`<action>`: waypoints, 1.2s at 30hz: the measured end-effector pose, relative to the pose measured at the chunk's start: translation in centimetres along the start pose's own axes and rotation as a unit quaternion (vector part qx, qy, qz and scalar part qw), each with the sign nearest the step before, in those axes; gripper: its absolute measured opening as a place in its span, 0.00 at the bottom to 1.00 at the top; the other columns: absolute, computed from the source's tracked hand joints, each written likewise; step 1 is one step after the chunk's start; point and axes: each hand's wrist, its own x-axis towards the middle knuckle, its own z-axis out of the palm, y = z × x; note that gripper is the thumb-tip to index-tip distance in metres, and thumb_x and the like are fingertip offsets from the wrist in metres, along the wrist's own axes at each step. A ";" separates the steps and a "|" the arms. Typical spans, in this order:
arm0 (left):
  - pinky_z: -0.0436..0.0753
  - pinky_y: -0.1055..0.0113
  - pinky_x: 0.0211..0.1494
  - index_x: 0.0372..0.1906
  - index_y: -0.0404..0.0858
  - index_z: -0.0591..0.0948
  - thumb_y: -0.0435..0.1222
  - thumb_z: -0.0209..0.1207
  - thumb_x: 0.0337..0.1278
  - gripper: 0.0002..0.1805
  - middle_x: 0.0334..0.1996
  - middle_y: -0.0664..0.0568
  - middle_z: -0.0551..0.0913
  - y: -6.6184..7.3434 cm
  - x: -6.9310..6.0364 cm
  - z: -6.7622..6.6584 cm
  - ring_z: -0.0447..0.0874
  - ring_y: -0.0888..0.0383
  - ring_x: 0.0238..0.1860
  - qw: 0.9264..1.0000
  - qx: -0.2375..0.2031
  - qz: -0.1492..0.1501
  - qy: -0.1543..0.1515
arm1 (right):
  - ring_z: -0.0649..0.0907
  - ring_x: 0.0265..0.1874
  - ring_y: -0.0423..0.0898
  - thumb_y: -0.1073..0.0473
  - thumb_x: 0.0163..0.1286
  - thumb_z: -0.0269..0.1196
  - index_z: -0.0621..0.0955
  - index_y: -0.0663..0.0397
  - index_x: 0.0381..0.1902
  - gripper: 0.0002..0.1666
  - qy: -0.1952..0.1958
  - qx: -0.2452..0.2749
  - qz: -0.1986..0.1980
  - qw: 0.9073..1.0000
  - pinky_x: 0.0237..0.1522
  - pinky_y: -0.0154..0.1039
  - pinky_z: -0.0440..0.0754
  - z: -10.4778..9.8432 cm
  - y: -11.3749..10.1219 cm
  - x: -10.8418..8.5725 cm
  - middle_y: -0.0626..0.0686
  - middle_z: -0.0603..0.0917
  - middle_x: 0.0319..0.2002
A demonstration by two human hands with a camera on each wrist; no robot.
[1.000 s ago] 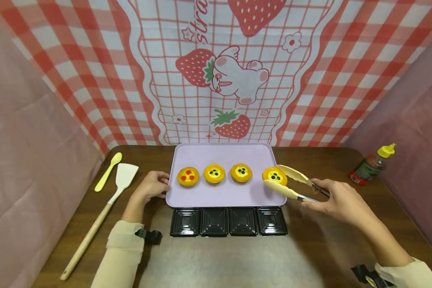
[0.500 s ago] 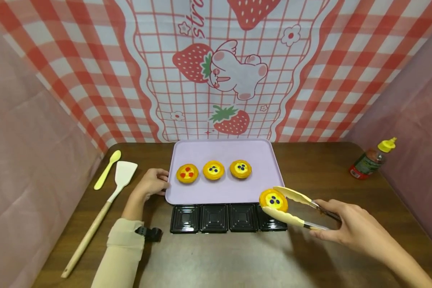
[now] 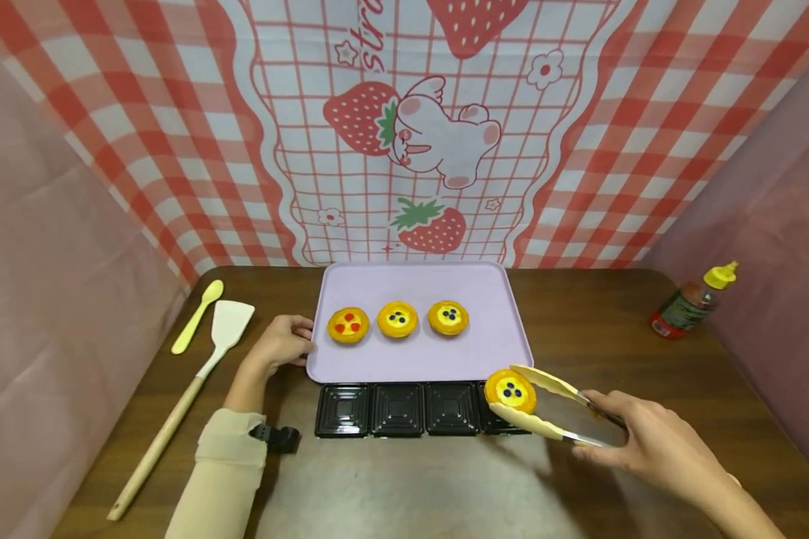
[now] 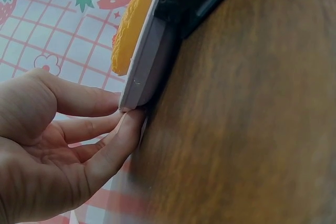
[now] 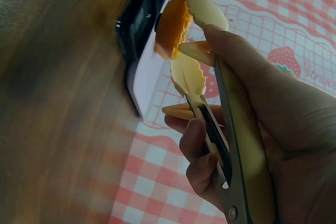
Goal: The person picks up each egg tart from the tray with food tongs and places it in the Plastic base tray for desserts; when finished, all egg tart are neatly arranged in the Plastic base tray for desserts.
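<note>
My right hand (image 3: 661, 442) grips the tongs (image 3: 546, 428), whose cream tips hold a blueberry-topped tart (image 3: 510, 391) over the rightmost black square compartment. In the right wrist view the thumb and curled fingers of the hand (image 5: 283, 124) lie round the tongs (image 5: 239, 145), with the tart (image 5: 174, 27) at their tips. My left hand (image 3: 285, 346) pinches the left edge of the lilac tray (image 3: 404, 367); the left wrist view shows the thumb and fingers of the hand (image 4: 63, 145) at the tray's rim (image 4: 139, 85). On the tray stand one red-topped tart (image 3: 347, 326) and two blueberry-topped tarts (image 3: 398, 320).
Several black compartments (image 3: 398, 409) form a row along the tray's front edge. At the left lie a yellow spoon (image 3: 198, 318) and a white spatula (image 3: 229, 323) with a wooden handle. A sauce bottle (image 3: 684, 308) with a yellow cap stands at the right.
The right hand with the tongs has carried the fourth tart from the tray's right side forward, toward the camera wearer, over the rightmost black compartment. The left hand keeps its place at the tray edge.
</note>
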 end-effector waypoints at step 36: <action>0.88 0.58 0.33 0.58 0.20 0.70 0.21 0.61 0.52 0.26 0.42 0.36 0.74 -0.3 0.2 -0.1 0.79 0.51 0.34 1.000 -0.026 0.000 -0.009 | 0.80 0.30 0.48 0.26 0.36 0.76 0.78 0.58 0.59 0.59 0.021 -0.029 0.043 0.998 0.24 0.47 0.77 1.0 -0.7 0.5 0.49 0.80 0.40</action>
